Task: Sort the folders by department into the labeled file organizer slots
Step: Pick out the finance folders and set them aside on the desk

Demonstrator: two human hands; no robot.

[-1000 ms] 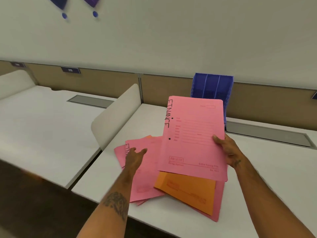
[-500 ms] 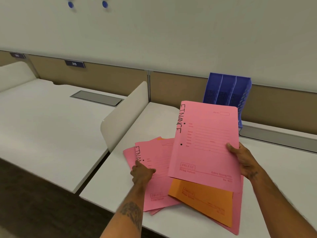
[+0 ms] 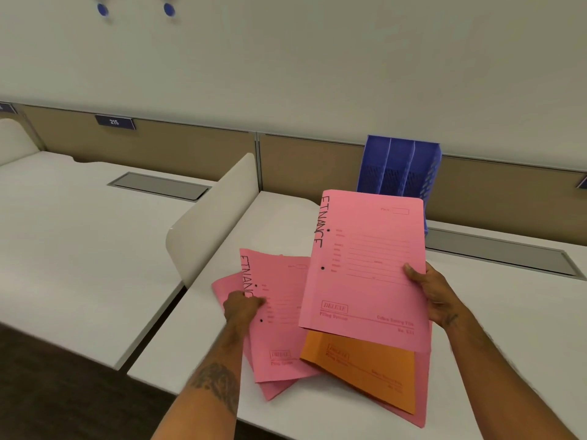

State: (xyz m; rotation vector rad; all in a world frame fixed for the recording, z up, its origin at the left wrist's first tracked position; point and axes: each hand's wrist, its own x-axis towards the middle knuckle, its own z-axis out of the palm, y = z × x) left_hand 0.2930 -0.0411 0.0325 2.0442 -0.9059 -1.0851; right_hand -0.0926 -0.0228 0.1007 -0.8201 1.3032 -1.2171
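My right hand (image 3: pixel 433 293) grips the right edge of a pink folder (image 3: pixel 368 265) marked FINANCE, held tilted above the desk. My left hand (image 3: pixel 243 306) pinches the left edge of a second pink FINANCE folder (image 3: pixel 279 315), which lies on the pile with its top edge slightly raised. Under both lie an orange folder (image 3: pixel 362 366) and more pink folders (image 3: pixel 422 389). The blue file organizer (image 3: pixel 400 166) with three upright slots stands at the back of the desk, behind the raised folder. Its labels are not readable.
A white curved divider (image 3: pixel 216 214) separates this desk (image 3: pixel 508 312) from the neighbouring desk (image 3: pixel 79 233) on the left. Grey cable-tray lids (image 3: pixel 498 252) are set into both desks near the tan back partition (image 3: pixel 301 160). Dark floor shows at the lower left.
My left hand has closed on the second FINANCE folder's left edge and lifted it slightly. The folder in my right hand has stayed held up in front of the organizer.
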